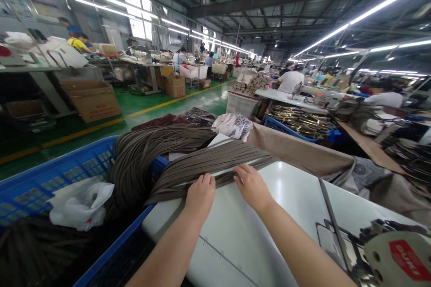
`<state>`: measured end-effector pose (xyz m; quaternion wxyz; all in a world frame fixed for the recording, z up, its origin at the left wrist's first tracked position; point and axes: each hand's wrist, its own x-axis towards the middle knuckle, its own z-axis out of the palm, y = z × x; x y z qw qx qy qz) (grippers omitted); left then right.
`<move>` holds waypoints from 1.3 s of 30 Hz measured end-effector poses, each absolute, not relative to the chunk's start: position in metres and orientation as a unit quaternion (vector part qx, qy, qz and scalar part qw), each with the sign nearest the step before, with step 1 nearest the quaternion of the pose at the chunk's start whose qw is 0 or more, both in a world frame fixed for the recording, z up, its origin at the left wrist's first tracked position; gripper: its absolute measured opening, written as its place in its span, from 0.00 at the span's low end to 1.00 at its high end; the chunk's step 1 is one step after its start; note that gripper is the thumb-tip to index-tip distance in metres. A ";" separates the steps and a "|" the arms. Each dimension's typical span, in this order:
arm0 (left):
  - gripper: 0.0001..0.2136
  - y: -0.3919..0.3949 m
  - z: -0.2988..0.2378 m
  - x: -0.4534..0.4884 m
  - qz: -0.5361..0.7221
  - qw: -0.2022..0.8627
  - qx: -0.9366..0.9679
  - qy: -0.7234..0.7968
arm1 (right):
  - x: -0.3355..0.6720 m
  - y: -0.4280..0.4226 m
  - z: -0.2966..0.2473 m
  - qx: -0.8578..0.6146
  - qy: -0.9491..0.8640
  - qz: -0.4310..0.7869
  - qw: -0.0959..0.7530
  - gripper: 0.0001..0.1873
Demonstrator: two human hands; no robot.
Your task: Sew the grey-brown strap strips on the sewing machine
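A thick bundle of long grey-brown fabric strips (205,157) lies across the far left end of the white sewing table (286,197). At its near edge, my left hand (202,193) has its fingers curled closed over a strip. My right hand (252,184), a little to the right, is closed with thumb and fingers on the same near edge of strips. A narrow band of white tabletop shows between these strips and the main bundle. One single strip (328,202) runs over the table to the sewing machine (393,251) at the lower right. My fingertips are partly hidden.
Blue plastic baskets (77,166) stand at the left with more strips and a white plastic bag (82,204). Beige cloth (299,143) borders the table's far side. Beyond are a blue crate (286,130) of shiny pieces, cardboard boxes (90,98) and people at sewing tables.
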<state>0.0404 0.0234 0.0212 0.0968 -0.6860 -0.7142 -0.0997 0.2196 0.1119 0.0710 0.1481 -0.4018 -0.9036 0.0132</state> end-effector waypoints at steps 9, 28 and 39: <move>0.10 0.023 0.019 0.043 -0.101 0.085 -0.696 -0.705 | 0.177 0.167 0.070 -0.327 -0.943 -0.006 0.066 0.14; 0.11 0.018 0.025 0.048 -0.106 0.091 -0.673 -0.727 | 0.194 0.172 0.065 -0.309 -0.946 -0.005 0.101 0.10; 0.04 0.018 0.021 0.049 -0.138 0.147 -0.712 -0.672 | 0.188 0.173 0.066 -0.289 -0.956 -0.023 0.046 0.09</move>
